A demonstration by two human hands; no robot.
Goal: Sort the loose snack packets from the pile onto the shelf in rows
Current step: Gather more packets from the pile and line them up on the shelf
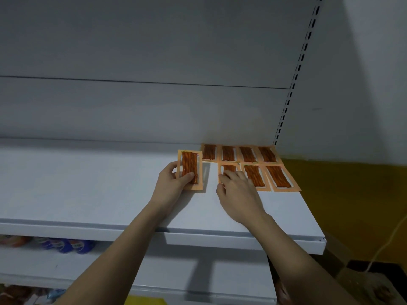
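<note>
Left hand (174,181) is pinching one flat orange packet of reddish-brown snack strips (189,170), thumb on top, its near end on the white metal shelf (88,190). Right hand (236,190) has loose fingers resting on the leftmost front-row packet (229,167). Seven laid packets sit in two rows at the shelf's back right corner.

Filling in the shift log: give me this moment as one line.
left hand: grips snack packet | right hand: fingers on front-row packet | shelf: back row four, front three
</note>
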